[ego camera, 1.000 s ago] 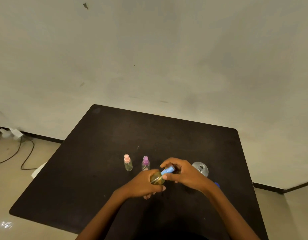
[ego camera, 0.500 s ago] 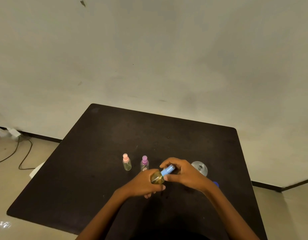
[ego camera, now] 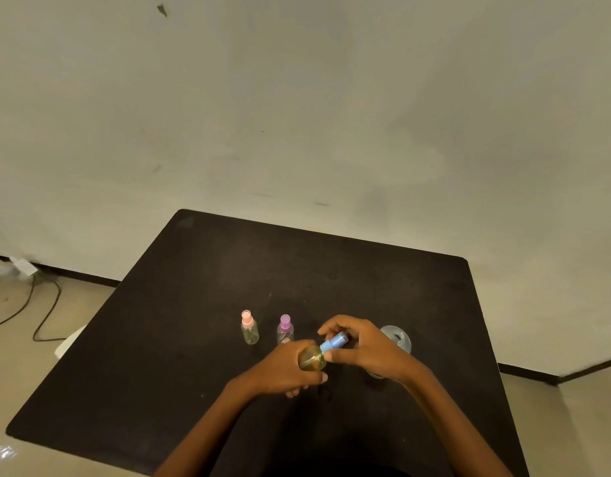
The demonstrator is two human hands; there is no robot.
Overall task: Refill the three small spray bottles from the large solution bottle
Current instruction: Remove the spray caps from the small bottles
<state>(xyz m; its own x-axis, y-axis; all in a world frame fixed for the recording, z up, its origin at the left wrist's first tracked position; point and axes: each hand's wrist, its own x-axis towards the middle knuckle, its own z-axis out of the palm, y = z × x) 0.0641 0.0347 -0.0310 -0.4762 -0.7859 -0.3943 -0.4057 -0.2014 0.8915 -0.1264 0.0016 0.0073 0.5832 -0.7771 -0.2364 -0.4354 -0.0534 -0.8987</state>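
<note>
Two-handed hold on small spray bottle [ego camera: 312, 360], low over table [ego camera: 228, 270].
Gripped round body by left hand [ego camera: 286, 368], blue cap [ego camera: 333, 343] pinched by right hand [ego camera: 369, 349]; likely light, thin-walled, slick: hold mid-body.

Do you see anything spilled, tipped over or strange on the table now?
Nothing stands out. The pink bottle and purple bottle stand upright and capped, the large bottle stands open, and no spill shows on the table.

Large bottle [ego camera: 399, 340] partly behind right hand [ego camera: 371, 352]
</note>
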